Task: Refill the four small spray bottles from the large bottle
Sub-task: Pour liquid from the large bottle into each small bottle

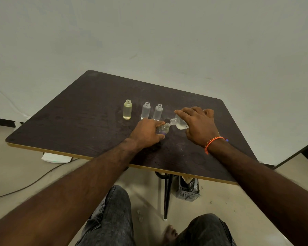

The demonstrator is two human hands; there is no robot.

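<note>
1. Two hands work together at the middle of the dark table (pixel 78 110). The left hand (pixel 147 130) is curled around a small clear spray bottle (pixel 163 130) and holds it tilted, its open neck pointing up and to the right. This bottle has something purple at its base.

2. The right hand (pixel 197 125) grasps the large bottle (pixel 180 123) from above, fingers wrapped over its body. The large bottle lies almost horizontal; its long axis runs from right to left and its mouth points left and a little down, meeting the neck of the small bottle. Clear liquid sits in its lower side.

3. I judge that the step in hand is the pouring into this one small bottle. How full it is, I cannot tell, because the fingers cover it.

4. Farther from the person, to the left, three other small bottles stand upright in a row without caps: a yellowish bottle (pixel 127 109) at the far left, which holds yellow liquid, then a clear bottle (pixel 145 110) and a second clear bottle (pixel 158 112) close beside it. Their necks point straight up.

5. The next move asks, I think, for a slow tilt and steady mouths, because both necks are narrow and liquid may spill on the table. Then the large bottle must be raised upright before the filled bottle is set down.

6. An orange wrist thread (pixel 212 142) is on the right wrist.
</note>
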